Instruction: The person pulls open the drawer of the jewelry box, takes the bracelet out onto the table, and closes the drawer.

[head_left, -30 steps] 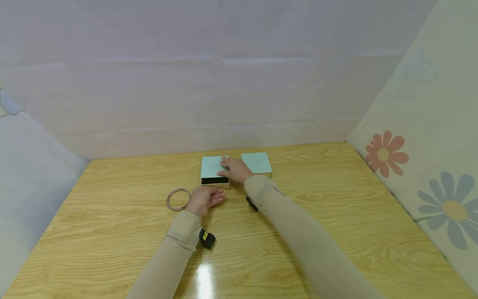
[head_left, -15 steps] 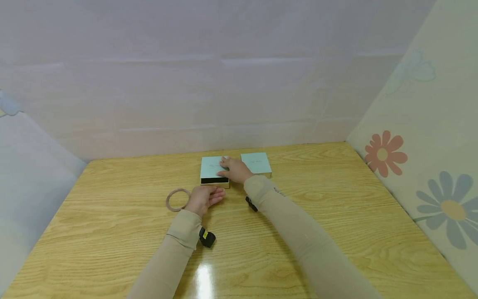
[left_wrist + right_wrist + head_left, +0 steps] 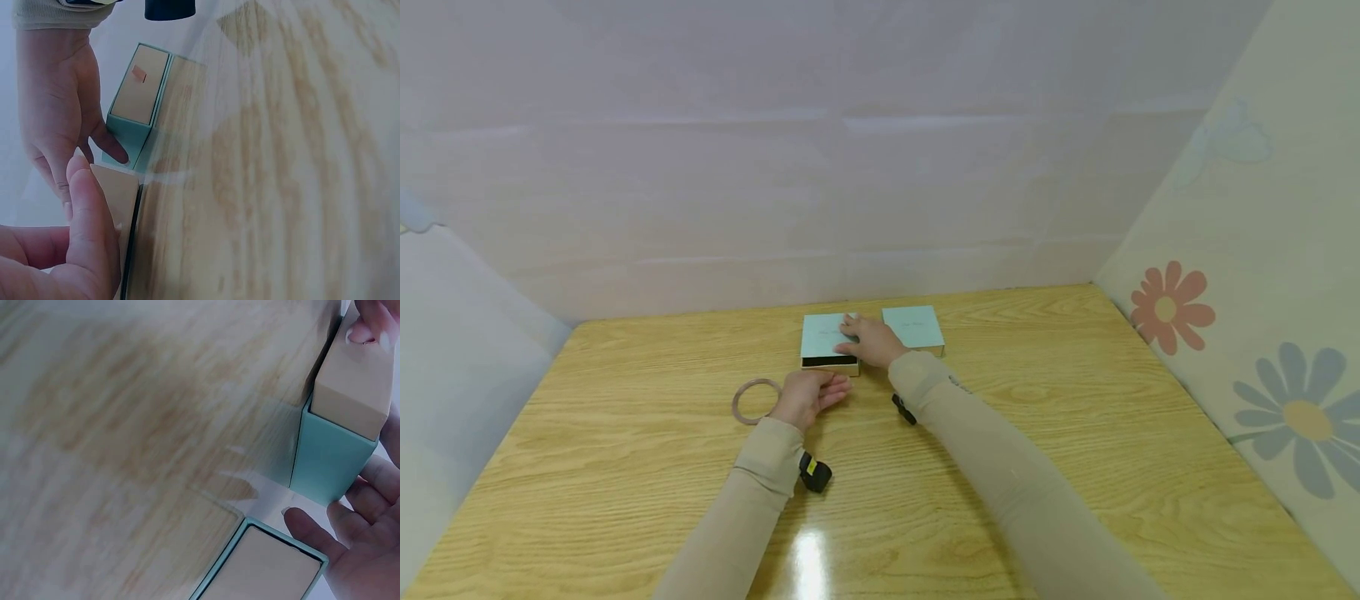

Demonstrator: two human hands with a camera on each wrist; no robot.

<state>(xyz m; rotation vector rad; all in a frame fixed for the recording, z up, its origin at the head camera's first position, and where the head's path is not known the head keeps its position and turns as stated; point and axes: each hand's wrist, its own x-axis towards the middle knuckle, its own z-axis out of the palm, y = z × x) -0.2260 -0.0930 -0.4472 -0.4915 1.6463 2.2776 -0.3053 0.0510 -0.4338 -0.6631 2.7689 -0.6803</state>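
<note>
- Currently, one turquoise box (image 3: 822, 337), left of its twin (image 3: 917, 325); drawer (image 3: 353, 387) part-out, could jam if forced crookedly.
- Right hand (image 3: 876, 342): spread, fingers resting on box top; light pressure could permit skidding.
- Left hand (image 3: 808, 396): at drawer front; pinching or pressing, cannot tell.
- Bangle (image 3: 736, 403): just beside; a sideways sweep could knock it.

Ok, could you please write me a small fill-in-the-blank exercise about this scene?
1. The right hand rests on the box whose drawer sticks ____.
2. Counting that one, ____ boxes stand on the table.
3. The ring lies nearer the ____ hand than the right.

Missing words: out; two; left.
</note>
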